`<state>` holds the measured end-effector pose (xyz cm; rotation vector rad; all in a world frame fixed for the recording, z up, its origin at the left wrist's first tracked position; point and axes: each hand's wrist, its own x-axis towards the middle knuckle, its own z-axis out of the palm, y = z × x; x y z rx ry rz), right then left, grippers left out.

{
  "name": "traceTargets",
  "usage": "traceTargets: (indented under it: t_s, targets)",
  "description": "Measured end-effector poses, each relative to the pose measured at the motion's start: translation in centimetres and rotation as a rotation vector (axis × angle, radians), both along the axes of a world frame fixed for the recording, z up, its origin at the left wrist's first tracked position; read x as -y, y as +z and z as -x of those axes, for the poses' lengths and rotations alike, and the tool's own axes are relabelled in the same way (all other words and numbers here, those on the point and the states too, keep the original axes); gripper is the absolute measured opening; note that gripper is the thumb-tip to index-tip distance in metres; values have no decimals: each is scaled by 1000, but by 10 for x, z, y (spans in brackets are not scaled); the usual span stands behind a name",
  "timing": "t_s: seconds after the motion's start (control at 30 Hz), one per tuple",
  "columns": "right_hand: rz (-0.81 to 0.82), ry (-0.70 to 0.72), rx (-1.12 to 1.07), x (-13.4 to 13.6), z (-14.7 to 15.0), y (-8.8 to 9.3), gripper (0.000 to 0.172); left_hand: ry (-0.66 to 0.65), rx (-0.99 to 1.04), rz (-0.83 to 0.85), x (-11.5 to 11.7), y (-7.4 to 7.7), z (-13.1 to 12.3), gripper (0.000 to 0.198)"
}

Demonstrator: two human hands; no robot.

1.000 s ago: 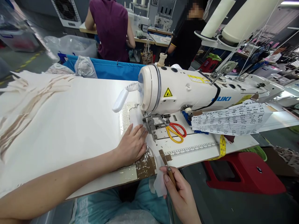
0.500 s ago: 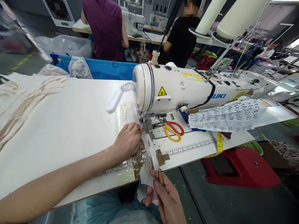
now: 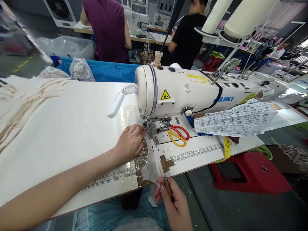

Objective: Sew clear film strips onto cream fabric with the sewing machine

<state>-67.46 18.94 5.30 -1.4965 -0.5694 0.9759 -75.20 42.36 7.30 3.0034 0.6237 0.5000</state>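
Observation:
Sheer white fabric (image 3: 150,166) runs from under the presser foot of the sewing machine (image 3: 178,86) down over the table's front edge. My left hand (image 3: 130,142) lies on it just left of the foot, fingers curled and pressed together, fingertips close to the needle area. Below the edge, my right hand (image 3: 173,200) is closed around the wooden handle of an awl (image 3: 168,187) and also pinches the fabric's lower end. The awl's thin metal shaft points up along the strip. The needle itself is hard to make out.
Scissors (image 3: 179,136) with red and yellow handles lie right of the foot. Beyond are a handwritten sheet (image 3: 231,120) and a yellow tape measure (image 3: 226,149). Cream fabric strips (image 3: 29,109) lie at left. A red stool (image 3: 255,173) stands at right; two people work behind.
My right hand has shifted slightly right and down, the awl now tilted more. The fabric's lower part has been drawn in, spreading flatter over the table edge. My left hand has moved slightly toward the foot.

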Motion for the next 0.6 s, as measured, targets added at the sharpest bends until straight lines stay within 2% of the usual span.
traceTargets:
  t_s: [0.17,0.33,0.6]
  targets:
    - [-14,30,38,4,-6,-5,33,-3,-18,-36,3,-2,5,44]
    - [-2,52,-88,1,-9,5,35,-17,-33,-58,11,1,8,44]
    - [1,55,-20,-6,-13,10,36,-81,-42,-49,17,2,6,41]
